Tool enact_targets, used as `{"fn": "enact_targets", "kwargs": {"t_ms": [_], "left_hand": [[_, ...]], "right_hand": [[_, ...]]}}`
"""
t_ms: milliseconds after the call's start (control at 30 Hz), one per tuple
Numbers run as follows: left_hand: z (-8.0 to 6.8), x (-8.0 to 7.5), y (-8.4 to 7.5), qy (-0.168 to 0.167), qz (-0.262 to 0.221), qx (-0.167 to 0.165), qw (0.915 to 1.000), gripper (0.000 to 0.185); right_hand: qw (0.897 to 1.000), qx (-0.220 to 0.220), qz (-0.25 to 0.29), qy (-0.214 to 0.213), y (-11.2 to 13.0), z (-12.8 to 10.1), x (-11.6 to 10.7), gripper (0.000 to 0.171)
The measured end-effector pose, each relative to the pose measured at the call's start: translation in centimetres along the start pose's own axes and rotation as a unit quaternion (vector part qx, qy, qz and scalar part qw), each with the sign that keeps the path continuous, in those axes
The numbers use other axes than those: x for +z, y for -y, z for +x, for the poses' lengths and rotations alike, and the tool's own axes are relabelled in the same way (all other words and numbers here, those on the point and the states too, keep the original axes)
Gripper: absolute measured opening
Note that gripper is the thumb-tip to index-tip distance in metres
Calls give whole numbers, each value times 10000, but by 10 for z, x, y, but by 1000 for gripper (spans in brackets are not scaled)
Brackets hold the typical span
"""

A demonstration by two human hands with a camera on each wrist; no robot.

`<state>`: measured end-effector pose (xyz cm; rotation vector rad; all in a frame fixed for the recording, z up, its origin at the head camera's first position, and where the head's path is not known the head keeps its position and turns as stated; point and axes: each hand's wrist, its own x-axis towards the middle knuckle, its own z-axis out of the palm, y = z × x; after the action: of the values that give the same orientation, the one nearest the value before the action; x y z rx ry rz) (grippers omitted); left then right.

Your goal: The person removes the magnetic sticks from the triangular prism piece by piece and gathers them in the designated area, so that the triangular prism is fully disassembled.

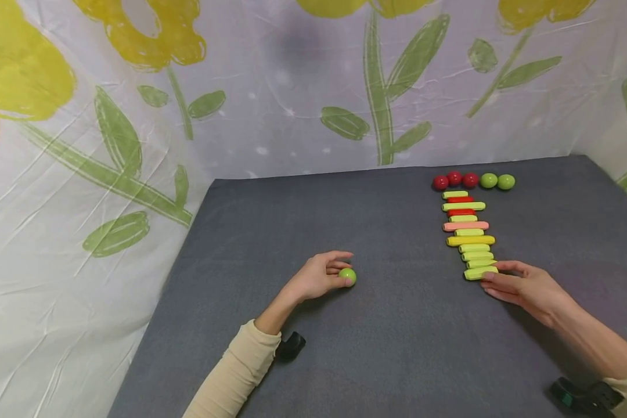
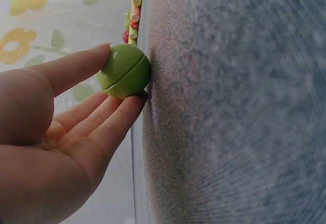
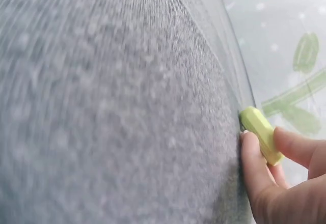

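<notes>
We see the left hand (image 1: 316, 277) pinching a green ball (image 1: 347, 276) between thumb and fingers on the mat (image 1: 386, 348). The right hand (image 1: 522, 285) pinches the nearest stick (image 1: 479, 272) of the row.

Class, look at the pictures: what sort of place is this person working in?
Probably a makeshift indoor tabletop set-up, not a workshop: a grey felt-covered table, a flower-printed sheet hung as backdrop, and toy sticks laid in a row. The left hand holds a green ball.
</notes>
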<state>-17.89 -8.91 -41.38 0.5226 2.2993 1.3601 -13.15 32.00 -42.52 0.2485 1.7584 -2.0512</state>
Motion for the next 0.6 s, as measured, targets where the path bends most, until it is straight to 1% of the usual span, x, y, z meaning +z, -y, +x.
{"fn": "enact_targets", "kwargs": {"t_ms": [133,233,333,467,533,600], "left_hand": [[0,0,0,0,-9,21,10000,55],[0,0,0,0,-29,21,10000,55],[0,0,0,-4,-32,2,10000,55],[-1,0,-1,-18,-15,-8,10000,55],[-1,0,-2,-26,-2,-12,10000,55],[-1,1,-2,-28,10,-13,10000,55]], "right_hand": [[9989,113,-374,-259,1,-2,-2,56],[9979,211,-498,-363,1,-3,-3,64],[9976,303,-466,-420,0,-4,-4,65],[9977,434,-252,-455,1,-5,-7,61],[9976,483,-168,-461,1,-5,-7,64],[9978,472,-146,-439,1,-6,-6,72]]}}
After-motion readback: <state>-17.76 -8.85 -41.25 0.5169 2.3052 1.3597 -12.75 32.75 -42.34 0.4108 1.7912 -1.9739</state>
